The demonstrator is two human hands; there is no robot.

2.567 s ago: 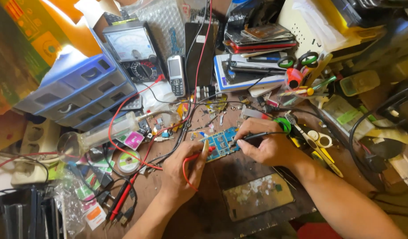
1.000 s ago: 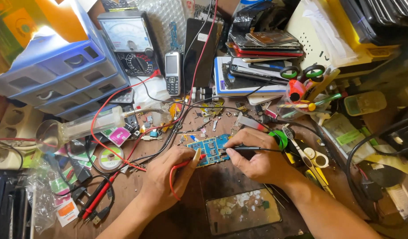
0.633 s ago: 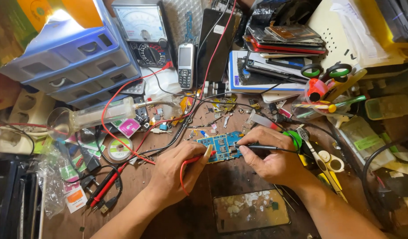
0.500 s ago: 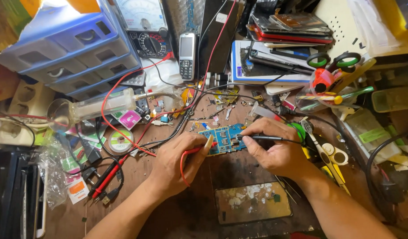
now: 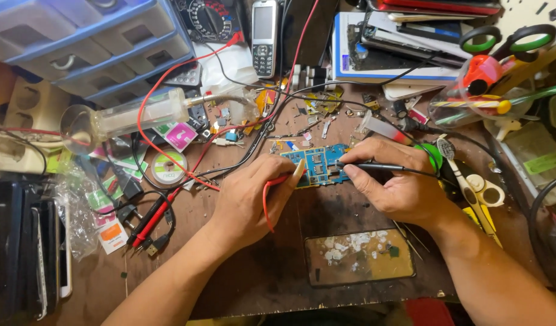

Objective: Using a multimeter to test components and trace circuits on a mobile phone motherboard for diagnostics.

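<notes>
On the worktop [image 5: 260, 278]: 1 blue circuit board [image 5: 317, 164], 2 probes, 2 hands. Board flat near the middle of the worktop, between both hands.

Left hand [image 5: 251, 196] palm down, forearm coming in from the lower left, fingers [image 5: 284, 172] clenched around the red probe [image 5: 297, 170], pale tip touching the board's left edge; red lead looping below the hand. Right hand [image 5: 399, 181] on its side, forearm coming in from the lower right, fingers pinched on the black probe [image 5: 371, 165] held almost level, tip on the board's right part.

Around: 1 cracked phone screen [image 5: 359, 256] lying flat just below the hands. 1 grey keypad phone [image 5: 265, 36] at the top, beside 1 meter [image 5: 208, 18] with a dial. 1 blue drawer unit [image 5: 91, 42] at top left, 1 large clear syringe [image 5: 145, 115] under it. 1 round solder reel [image 5: 168, 168] left of the left hand, 1 red cable [image 5: 163, 84] arcing over it. 2 pairs of scissors [image 5: 507, 37], green-handled at top right, yellow-handled [image 5: 480, 193] right of the right hand. Stack of flat phone parts [image 5: 411, 36] at the top. Small scraps and chips scattered above the board; nothing lying on the board besides the 2 tips.
</notes>
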